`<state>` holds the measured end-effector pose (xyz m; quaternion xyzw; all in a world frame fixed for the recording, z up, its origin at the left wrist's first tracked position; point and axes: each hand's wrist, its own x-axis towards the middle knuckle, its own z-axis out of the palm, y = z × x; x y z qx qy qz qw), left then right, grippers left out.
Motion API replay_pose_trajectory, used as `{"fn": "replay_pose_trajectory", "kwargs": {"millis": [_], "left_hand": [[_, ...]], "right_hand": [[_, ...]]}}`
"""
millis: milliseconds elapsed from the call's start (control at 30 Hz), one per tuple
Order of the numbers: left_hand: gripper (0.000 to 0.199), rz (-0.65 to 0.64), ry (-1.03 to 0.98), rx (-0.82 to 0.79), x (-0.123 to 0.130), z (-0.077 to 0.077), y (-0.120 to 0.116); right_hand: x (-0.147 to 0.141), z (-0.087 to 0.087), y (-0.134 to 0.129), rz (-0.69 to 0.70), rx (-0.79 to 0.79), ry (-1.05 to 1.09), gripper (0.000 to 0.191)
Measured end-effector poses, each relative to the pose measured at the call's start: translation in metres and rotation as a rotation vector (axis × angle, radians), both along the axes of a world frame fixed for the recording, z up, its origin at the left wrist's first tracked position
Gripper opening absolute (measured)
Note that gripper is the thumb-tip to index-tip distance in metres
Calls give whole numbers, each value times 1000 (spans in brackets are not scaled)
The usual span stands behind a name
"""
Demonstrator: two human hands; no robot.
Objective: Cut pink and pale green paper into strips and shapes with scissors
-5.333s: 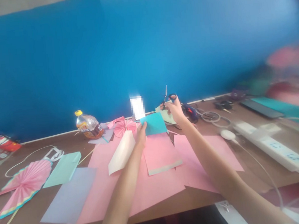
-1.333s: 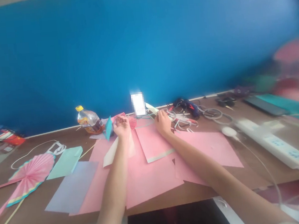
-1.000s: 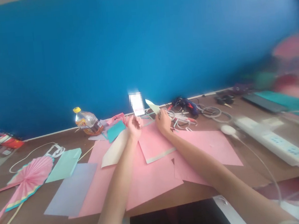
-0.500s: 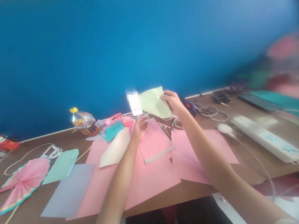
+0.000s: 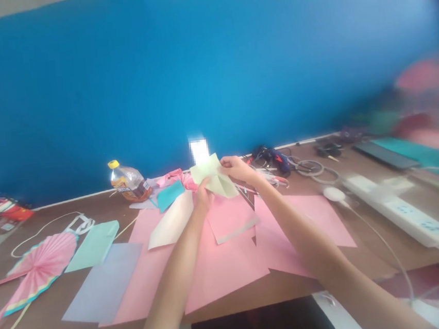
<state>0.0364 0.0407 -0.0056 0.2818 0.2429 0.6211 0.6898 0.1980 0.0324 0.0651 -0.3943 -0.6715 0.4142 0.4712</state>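
Observation:
A creased pale green paper sheet [image 5: 215, 178] is held up between both hands above the pink sheets [image 5: 225, 267]. My left hand [image 5: 204, 194] grips its lower left edge. My right hand [image 5: 237, 168] pinches its right side. Behind the sheet, a bright white blurred-out rectangle [image 5: 200, 150] shows against the blue wall. Just left of my left hand lie a cream paper [image 5: 171, 221] and a teal paper [image 5: 170, 195]. A smaller pink piece with a grey edge [image 5: 232, 220] lies below the hands.
On the left are a yellow-capped bottle [image 5: 129, 182], a pink paper fan [image 5: 44, 261], a mint packet [image 5: 93, 245] and a lavender sheet [image 5: 105, 284]. To the right are coiled cables [image 5: 309, 168], a white plug [image 5: 333, 194] and a power strip [image 5: 406, 211].
My left hand, empty before, has taken hold of the green sheet. My right hand has moved left and down with it, and the sheet is now creased.

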Motion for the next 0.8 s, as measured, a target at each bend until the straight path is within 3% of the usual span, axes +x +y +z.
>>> {"fn": "replay_pose_trajectory", "kwargs": {"millis": [133, 267, 333, 600, 700, 800], "left_hand": [[38, -16, -43, 1, -4, -1, 4], [30, 23, -79, -17, -8, -2, 7], [26, 30, -35, -21, -8, -3, 9], [41, -137, 173, 143, 3, -1, 1], [50, -112, 221, 162, 3, -2, -1], [63, -14, 258, 120, 1, -6, 2]], "right_hand": [[13, 0, 3, -107, 51, 21, 15], [22, 6, 2, 0, 45, -38, 17], [23, 9, 1, -8, 41, -30, 18], [23, 15, 0, -302, 60, 108, 21], [33, 13, 5, -394, 93, 90, 20], [57, 5, 15, -586, 173, 7, 24]]}}
